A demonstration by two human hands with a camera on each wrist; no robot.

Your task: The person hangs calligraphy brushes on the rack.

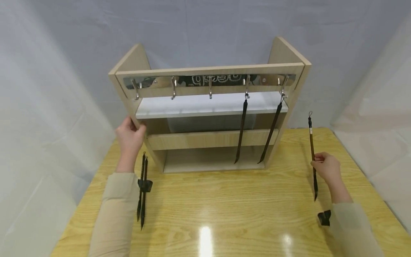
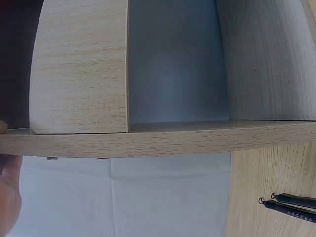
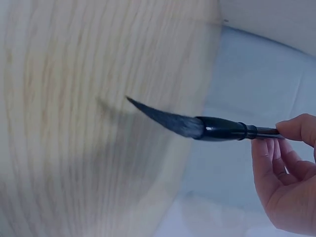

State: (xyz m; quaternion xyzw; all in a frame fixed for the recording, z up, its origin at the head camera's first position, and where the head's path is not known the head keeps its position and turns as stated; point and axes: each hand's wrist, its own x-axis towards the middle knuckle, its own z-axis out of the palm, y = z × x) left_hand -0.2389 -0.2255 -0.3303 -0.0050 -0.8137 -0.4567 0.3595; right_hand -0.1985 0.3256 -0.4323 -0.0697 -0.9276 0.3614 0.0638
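Two slim dark brushes hung

Right hand pinches brown-handled brush near its dark bristles, above yellow tabletop, beside pale wooden rack; left hand curls round rack's side. Best: rack steady, grip light, bristles touching nothing.

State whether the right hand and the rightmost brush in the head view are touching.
Touching. The right wrist view shows it: the right hand pinches the brush by its handle, with no gap between them.
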